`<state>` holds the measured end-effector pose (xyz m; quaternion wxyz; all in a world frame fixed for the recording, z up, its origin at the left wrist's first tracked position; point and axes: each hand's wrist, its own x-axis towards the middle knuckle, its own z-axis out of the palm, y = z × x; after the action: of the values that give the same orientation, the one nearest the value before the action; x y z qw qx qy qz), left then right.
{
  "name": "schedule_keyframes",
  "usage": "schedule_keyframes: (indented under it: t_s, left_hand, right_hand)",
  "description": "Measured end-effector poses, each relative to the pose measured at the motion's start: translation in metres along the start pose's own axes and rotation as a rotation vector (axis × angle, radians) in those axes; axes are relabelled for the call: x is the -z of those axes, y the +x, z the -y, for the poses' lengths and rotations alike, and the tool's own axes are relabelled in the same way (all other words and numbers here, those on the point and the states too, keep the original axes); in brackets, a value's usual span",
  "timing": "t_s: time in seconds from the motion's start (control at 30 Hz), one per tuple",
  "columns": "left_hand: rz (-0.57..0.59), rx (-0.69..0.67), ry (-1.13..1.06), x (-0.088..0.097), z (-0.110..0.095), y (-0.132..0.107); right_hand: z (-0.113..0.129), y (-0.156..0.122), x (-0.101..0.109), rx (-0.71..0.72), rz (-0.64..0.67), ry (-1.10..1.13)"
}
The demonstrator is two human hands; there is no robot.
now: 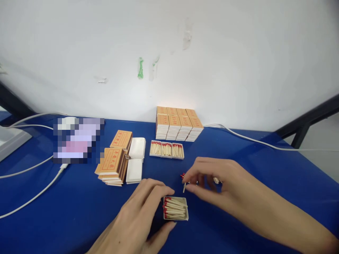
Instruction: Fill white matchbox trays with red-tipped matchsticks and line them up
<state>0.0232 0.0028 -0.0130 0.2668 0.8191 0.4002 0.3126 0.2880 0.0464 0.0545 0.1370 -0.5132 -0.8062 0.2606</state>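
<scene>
My left hand curves around a small white matchbox tray of red-tipped matches, index finger along its far side and thumb at its near side. The matches lie sideways, heads to the left. Just right of and beyond this tray, my right hand pinches a match between thumb and index finger. Red heads of loose matches show behind those fingers; my hand hides most of them. Three filled matchbox trays stand side by side farther back.
Orange matchbox sleeves are stacked on the left, beside stacked white trays. Closed matchboxes form a block against the wall. A blurred-out object and white cables lie at left on the blue table; another cable crosses back right.
</scene>
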Motion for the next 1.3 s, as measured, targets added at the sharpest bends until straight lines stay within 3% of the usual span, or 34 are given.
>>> schedule_keyframes:
  t_s: [0.13,0.3,0.5,0.73,1.0,1.17,1.3]
  left_hand:
    - [0.042,-0.097,0.029,0.003,0.001,0.004]
    - [0.056,-0.103,0.095,0.004,0.002,0.001]
    - [0.055,-0.115,0.112,0.005,0.001,0.001]
    - [-0.037,-0.090,0.135,0.002,0.001,0.000]
    - [-0.079,-0.087,0.141,0.002,-0.002,0.002]
    - [-0.056,-0.085,0.056,0.003,-0.002,0.006]
    - [0.002,-0.015,-0.037,0.004,0.001,0.007]
  right_hand:
    - [-0.010,0.009,0.002,-0.093,-0.194,-0.048]
    - [-0.014,0.003,-0.008,-0.092,-0.158,-0.144]
    - [-0.010,-0.001,-0.032,-0.133,-0.293,-0.248]
    - [-0.007,-0.006,-0.039,-0.103,-0.194,-0.136]
    - [-0.011,-0.007,-0.023,0.033,-0.146,-0.122]
    - [-0.012,-0.006,-0.017,0.137,-0.142,-0.204]
    - [-0.012,-0.006,-0.017,0.117,-0.181,-0.219]
